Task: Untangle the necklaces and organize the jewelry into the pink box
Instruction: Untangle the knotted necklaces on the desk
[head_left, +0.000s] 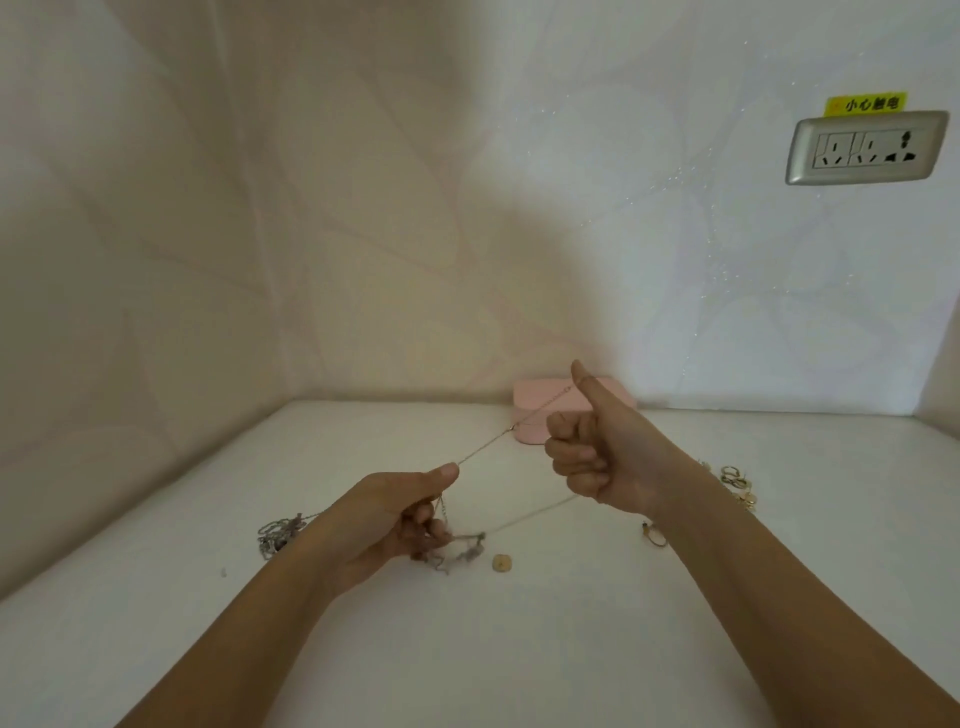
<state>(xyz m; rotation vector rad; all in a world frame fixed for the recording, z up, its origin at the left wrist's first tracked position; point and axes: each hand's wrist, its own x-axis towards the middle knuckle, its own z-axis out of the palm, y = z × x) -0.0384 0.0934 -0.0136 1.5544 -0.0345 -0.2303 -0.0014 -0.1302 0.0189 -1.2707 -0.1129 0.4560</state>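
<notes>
Fine gold-tone chain (519, 423): metal, shiny. Silver chains (280, 532): metal, duller. Pink box (535, 410): smooth, matt. Tabletop (467, 649): white, smooth, approx. matt. Wallpaper (675, 260) w/ glitter flecks. Socket (865, 148): satin silver frame, plastic-looking face.

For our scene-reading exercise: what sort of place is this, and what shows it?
Likely a room in a home: a white table set in a corner of patterned wallpaper, a wall socket, and a pink box and loose rings on the table.
</notes>
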